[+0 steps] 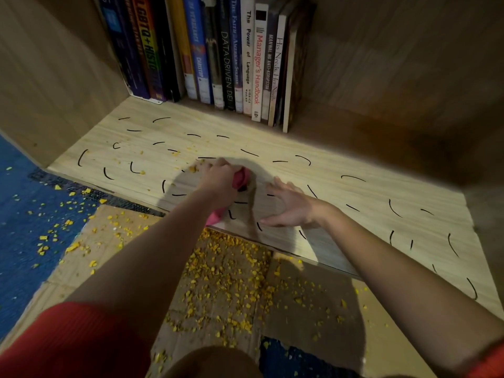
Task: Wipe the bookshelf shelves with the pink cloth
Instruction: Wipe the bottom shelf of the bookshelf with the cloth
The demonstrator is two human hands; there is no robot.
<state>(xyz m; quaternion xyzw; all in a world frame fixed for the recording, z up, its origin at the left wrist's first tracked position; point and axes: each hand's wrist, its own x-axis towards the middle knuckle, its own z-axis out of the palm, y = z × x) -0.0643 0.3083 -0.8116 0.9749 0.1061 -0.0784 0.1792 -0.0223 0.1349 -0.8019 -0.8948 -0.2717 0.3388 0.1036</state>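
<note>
- Step in hand: wiping the middle of the shelf [354, 192]. Yellow crumbs [192, 168] and black marks [249, 153] lie across it.
- The left hand [222, 181] has its grip curled round the bunched cloth [241, 178], pressed down mid-shelf, near the front edge.
- The right hand [289, 207] lies flat just right of the cloth, grip spread, holding nothing.
- Next, I judge: sweep the left crumbs off the near edge onto the cardboard [231, 282]. The marks may need firmer rubbing.
- Most of the cloth is hidden under the hand. The far right corner is in shadow, and the books [256, 64] are cut off on top.
</note>
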